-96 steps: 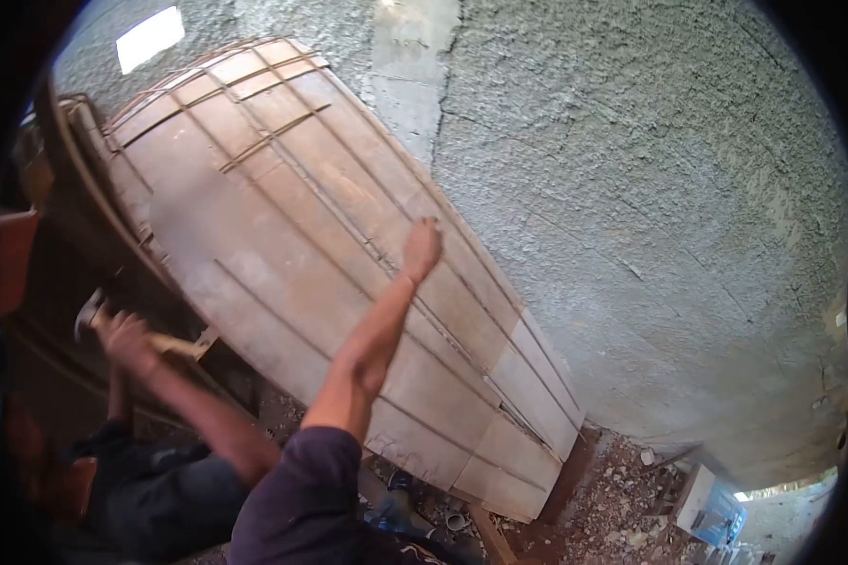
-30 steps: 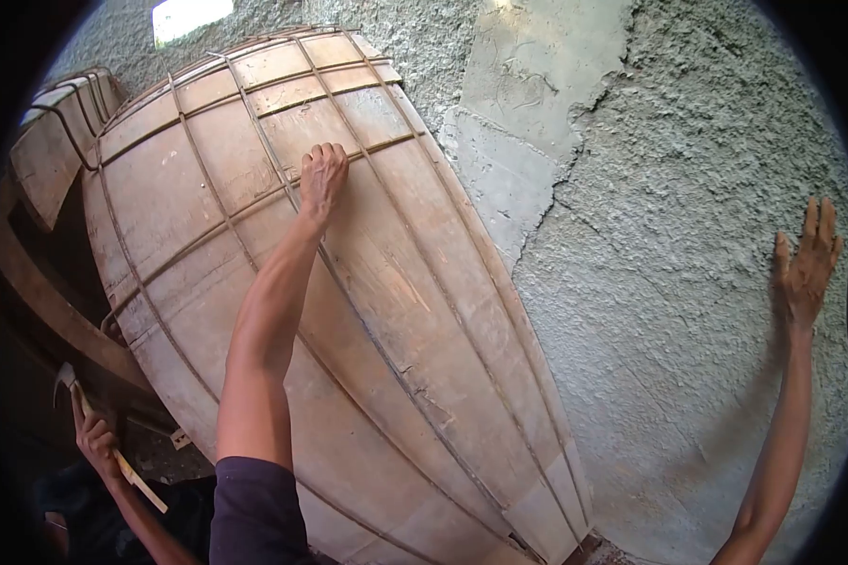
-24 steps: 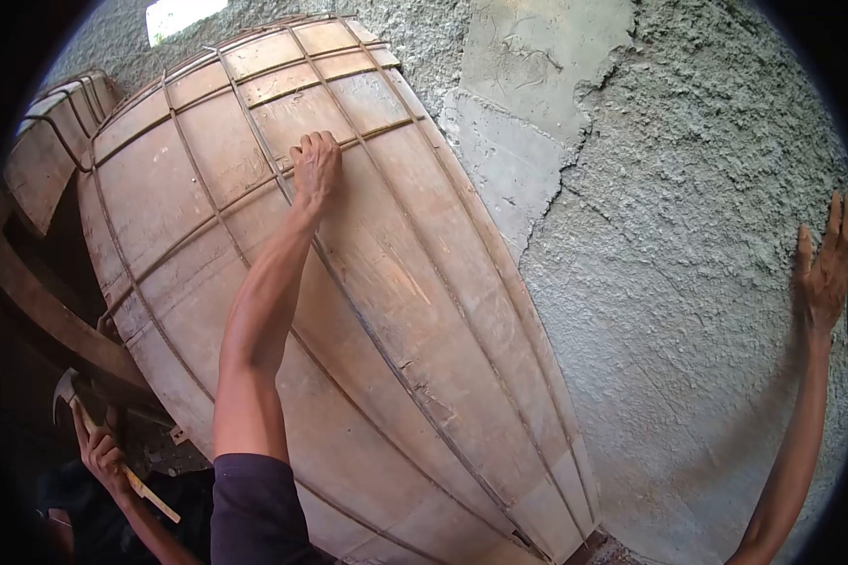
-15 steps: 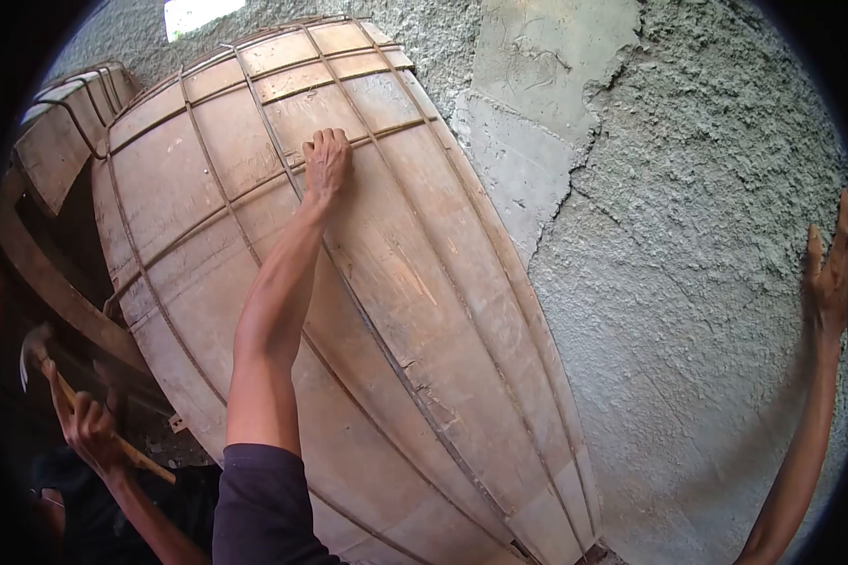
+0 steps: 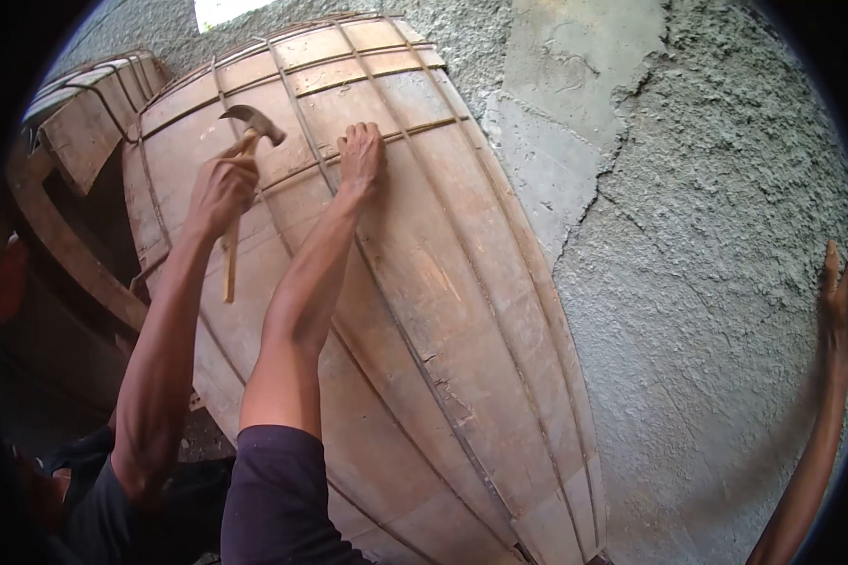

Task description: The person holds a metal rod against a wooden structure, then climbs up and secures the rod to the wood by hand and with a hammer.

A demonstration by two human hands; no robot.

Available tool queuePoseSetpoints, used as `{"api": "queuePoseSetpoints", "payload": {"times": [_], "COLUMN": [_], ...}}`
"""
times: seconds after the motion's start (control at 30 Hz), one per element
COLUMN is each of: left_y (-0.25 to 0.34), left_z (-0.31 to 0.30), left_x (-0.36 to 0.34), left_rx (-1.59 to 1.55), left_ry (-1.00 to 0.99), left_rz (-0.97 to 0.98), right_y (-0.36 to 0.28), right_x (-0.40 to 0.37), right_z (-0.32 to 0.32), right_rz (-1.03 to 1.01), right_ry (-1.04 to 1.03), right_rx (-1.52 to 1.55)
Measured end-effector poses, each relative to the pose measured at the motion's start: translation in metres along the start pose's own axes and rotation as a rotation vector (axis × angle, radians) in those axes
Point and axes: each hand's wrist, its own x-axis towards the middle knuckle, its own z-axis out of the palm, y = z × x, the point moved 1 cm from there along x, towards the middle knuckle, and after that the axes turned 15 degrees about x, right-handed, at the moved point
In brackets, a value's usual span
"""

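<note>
My left hand is closed around a thin crosswise steel bar that runs over a large curved panel surface. A long lengthwise bar crosses it just left of my fingers. My right hand, at the far right edge, rests on the rough plastered wall with its visible fingers stretched out. Left of my left hand, a co-worker's hand grips a claw hammer by its wooden handle, with the head raised in front of the bars.
Several more bars form a grid over the panel. A box-like form with bent bars stands at the upper left, above a curved rib. The co-worker's arm and body fill the lower left. A crack runs down the wall.
The co-worker's hammer has come up from the lower left to beside my left hand. The view has shifted slightly left; my left hand keeps its grip and my right hand stays at the wall.
</note>
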Motion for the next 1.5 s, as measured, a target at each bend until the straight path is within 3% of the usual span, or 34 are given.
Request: {"api": "queuePoseSetpoints", "payload": {"times": [0.1,0.13,0.17,0.2,0.27,0.33,0.37,0.4,0.43,0.5,0.57,0.77,0.9,1.0,1.1,1.13,1.2,1.27,1.37,1.5], "left_y": [0.019,0.031,0.044,0.057,0.078,0.081,0.082,0.084,0.084,0.089,0.095,0.1,0.099,0.101,0.1,0.099,0.101,0.105,0.108,0.105], "left_z": [-0.021,-0.036,-0.046,-0.048,-0.048,-0.019,-0.011,-0.004,0.002,0.011,0.02,0.031,0.034,0.036,0.037,0.039,0.041,0.042,0.044,0.033], "left_x": [0.02,0.029,0.04,0.05,0.068,0.071,0.072,0.074,0.072,0.067,0.065,0.062,0.062,0.061,0.062,0.065,0.059,0.061,0.057,0.07], "left_rx": [0.027,0.015,-0.004,-0.018,-0.054,0.01,0.017,0.025,0.019,0.067,0.072,0.136,0.154,0.131,0.114,0.109,0.12,0.123,0.078,0.024], "left_ry": [-0.114,-0.013,0.1,0.11,0.07,0.068,-0.053,-0.171,-0.162,-0.043,-0.04,-0.021,-0.012,-0.037,-0.063,-0.065,-0.054,-0.037,-0.055,-0.11], "left_rz": [-0.085,-0.038,0.013,0.014,0.097,0.153,0.18,0.208,0.217,0.197,0.145,0.058,0.064,0.055,0.071,0.085,0.094,0.098,0.076,0.063], "right_y": [-0.007,-0.006,-0.008,-0.002,0.003,-0.004,-0.01,-0.001,0.007,0.011,0.018,0.021,0.016,0.011,0.011,-0.002,-0.004,0.006,0.022,0.012], "right_x": [0.002,0.003,0.005,0.003,-0.003,0.0,0.0,-0.003,-0.004,-0.008,-0.007,-0.006,-0.006,-0.006,-0.003,0.006,0.004,-0.005,-0.006,-0.006], "right_z": [-0.003,-0.005,-0.012,-0.009,0.003,0.002,0.007,0.007,0.006,0.006,0.015,0.019,0.013,0.008,0.02,0.021,0.02,0.009,0.022,0.011], "right_rz": [-0.027,-0.034,0.143,0.145,-0.043,-0.017,0.194,0.082,-0.039,-0.049,-0.155,-0.193,-0.187,-0.057,-0.212,0.192,0.598,-0.084,-0.214,-0.06], "right_ry": [0.004,0.005,-0.205,-0.209,0.013,-0.016,-0.348,-0.169,0.003,0.012,0.097,0.146,0.144,0.015,0.17,-0.099,-0.373,0.093,0.189,0.073], "right_rx": [0.031,0.033,0.039,0.022,0.039,0.039,-0.064,-0.011,0.03,0.024,-0.007,-0.034,-0.03,0.021,-0.08,-0.135,-0.183,0.0,-0.045,-0.019]}}
